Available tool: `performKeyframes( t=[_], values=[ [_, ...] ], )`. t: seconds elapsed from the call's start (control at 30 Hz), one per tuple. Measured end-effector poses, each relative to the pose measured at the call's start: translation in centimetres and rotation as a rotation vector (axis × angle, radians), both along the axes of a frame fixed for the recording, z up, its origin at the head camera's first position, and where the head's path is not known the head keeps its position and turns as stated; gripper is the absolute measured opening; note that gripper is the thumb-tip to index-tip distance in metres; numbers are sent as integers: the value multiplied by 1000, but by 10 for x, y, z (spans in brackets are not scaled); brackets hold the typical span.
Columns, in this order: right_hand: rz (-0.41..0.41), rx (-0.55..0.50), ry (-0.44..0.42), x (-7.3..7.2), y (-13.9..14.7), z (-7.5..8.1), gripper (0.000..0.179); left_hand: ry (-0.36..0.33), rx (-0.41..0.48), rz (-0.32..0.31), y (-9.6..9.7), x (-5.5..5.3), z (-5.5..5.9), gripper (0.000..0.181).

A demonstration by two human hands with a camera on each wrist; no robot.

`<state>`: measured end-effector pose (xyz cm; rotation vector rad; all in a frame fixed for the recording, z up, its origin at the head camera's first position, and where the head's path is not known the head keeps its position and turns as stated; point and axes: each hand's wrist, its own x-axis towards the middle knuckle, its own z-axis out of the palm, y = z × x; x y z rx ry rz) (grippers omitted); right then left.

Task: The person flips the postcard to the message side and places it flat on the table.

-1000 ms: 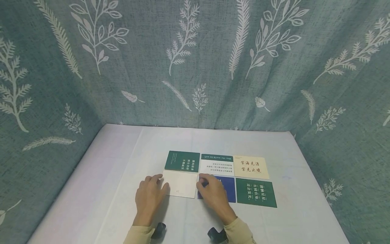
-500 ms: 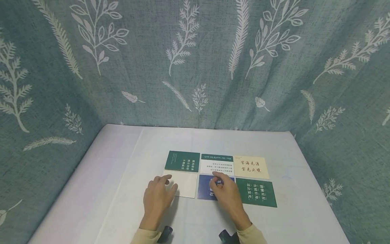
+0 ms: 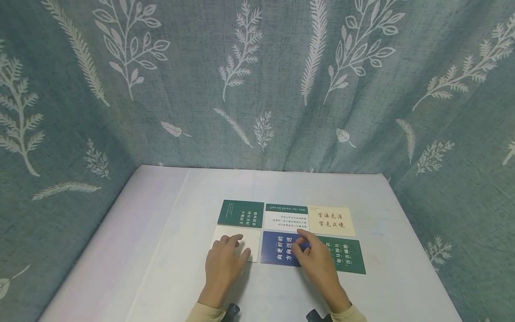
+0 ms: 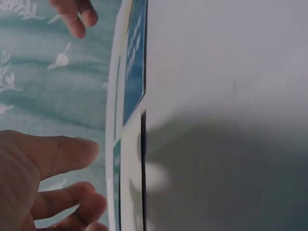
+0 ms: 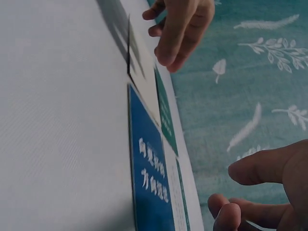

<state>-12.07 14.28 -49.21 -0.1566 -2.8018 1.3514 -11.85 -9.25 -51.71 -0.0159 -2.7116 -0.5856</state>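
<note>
Over the blank cream card (image 3: pixel 253 245) hovers my left hand (image 3: pixel 226 260), fingers loosely bent with nothing between them. In the left wrist view a gap shows between that hand (image 4: pixel 57 168) and the cream card (image 4: pixel 131 163). My right hand (image 3: pixel 318 261) is held above the seam between the blue card (image 3: pixel 272 250) with white writing and the green card (image 3: pixel 352 257) at the near right, partly covering both. Its thumb and fingers are apart and empty in the right wrist view, clear of the blue card (image 5: pixel 144 144).
Behind lie a green card (image 3: pixel 237 212), a white card with a green band (image 3: pixel 286 219) and a cream card with brown writing (image 3: pixel 331 221). All the cards form two rows on a white-covered table (image 3: pixel 169 232). A leaf-patterned curtain (image 3: pixel 281 89) surrounds its back and sides.
Both hands have shifted right and slightly toward the person. The right hand has moved off the blue card's left part, uncovering its writing; the left covers more of the cream card. The cards stay put.
</note>
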Motion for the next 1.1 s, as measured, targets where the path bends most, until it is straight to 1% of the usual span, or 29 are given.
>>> performKeyframes(
  t=[0.17, 0.33, 0.43, 0.53, 0.63, 0.77, 1.1],
  values=[
    [-7, 49, -30, 3, 10, -3, 55, 19, -17, -39, 13, 0, -2, 34],
    [-20, 126, -51, 8, 22, -8, 53, 35, -37, -87, 26, 0, -3, 36],
    [-23, 165, -61, 8, 29, -12, 52, 48, -53, -105, 31, -1, -3, 37],
    [-21, 194, -67, 9, 33, -14, 51, 52, -58, -110, 34, -2, -4, 36],
    [-19, 217, -65, 10, 36, -15, 50, 28, -58, -108, 37, -3, -5, 35],
    [-20, 221, -69, 10, 39, -16, 48, 0, -68, -116, 41, -4, -7, 38],
    [10, 250, -67, 7, 40, -16, 42, -10, -88, -123, 47, -4, -12, 41]
  ],
)
